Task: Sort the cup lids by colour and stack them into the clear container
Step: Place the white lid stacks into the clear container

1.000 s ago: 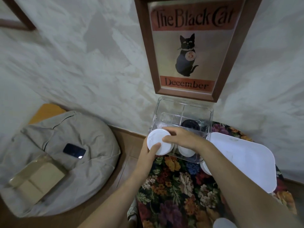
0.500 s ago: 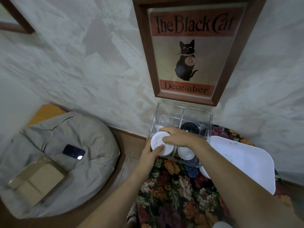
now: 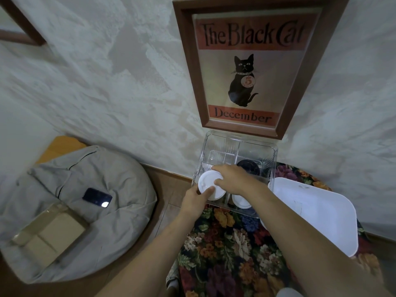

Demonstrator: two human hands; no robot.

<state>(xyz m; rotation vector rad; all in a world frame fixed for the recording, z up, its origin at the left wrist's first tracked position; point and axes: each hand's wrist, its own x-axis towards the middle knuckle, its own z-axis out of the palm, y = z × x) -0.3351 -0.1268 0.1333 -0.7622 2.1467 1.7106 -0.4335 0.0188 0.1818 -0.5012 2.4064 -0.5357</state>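
A clear divided container point(image 3: 272, 155) stands on the floral table against the wall. Both hands hold one white cup lid point(image 3: 209, 185) over its near left compartment: my left hand point(image 3: 196, 199) grips the lid's near edge with thumb on top, and my right hand point(image 3: 234, 179) covers its far right edge. Another white lid point(image 3: 241, 203) lies in the near right compartment, partly hidden by my right wrist. A black lid point(image 3: 248, 166) sits in the far right compartment. The far left compartment looks bare.
A large white tray lid point(image 3: 317, 213) lies to the right of the container on the floral tablecloth point(image 3: 231, 249). A grey beanbag point(image 3: 53, 189) with a phone point(image 3: 96, 197) and a cardboard box point(image 3: 49, 234) sits on the floor at left. A framed cat poster point(image 3: 248, 65) hangs above.
Both hands have lowered the white lid slightly and moved it further over the container's near left compartment.
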